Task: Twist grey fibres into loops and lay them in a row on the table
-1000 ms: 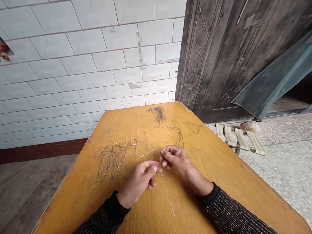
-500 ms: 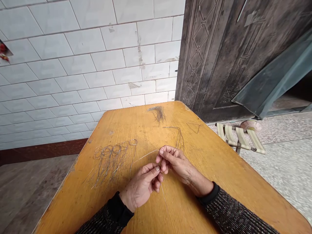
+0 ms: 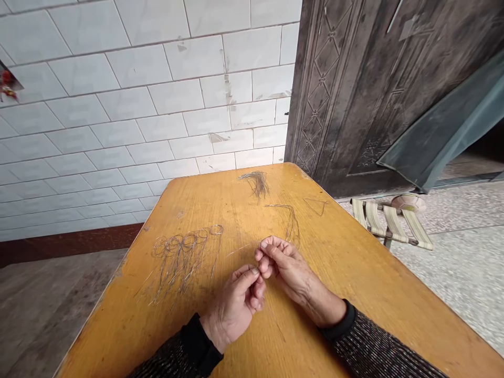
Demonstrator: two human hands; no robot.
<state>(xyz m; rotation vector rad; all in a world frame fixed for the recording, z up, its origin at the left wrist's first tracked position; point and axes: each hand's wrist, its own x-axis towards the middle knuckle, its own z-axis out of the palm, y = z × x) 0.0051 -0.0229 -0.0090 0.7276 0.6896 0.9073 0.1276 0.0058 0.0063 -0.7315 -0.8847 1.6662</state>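
Note:
Close together over the table, my left hand [image 3: 238,302] and my right hand [image 3: 293,270] both pinch one thin metal wire [image 3: 239,250]. One end of it sticks out to the left of my right fingertips; a faint end slants down below my left hand. The part between the fingers is mostly hidden. To the left lies a row of several wires with looped tops [image 3: 189,240], their tails pointing toward me. Just beyond my right hand rest a few bent wires [image 3: 292,218].
A bundle of wires [image 3: 258,184] lies near the far end of the wooden table [image 3: 346,294]. One wire bent in a triangle [image 3: 317,205] is at the right. Behind stand a tiled wall [image 3: 165,105] and a dark carved door [image 3: 354,94]; a strapped folding stool [image 3: 391,226] is on the floor.
My hands have shifted slightly to the right, still pinching the wire. Its left end shows shorter, and its lower end has swung rightward. The other wires lie as before.

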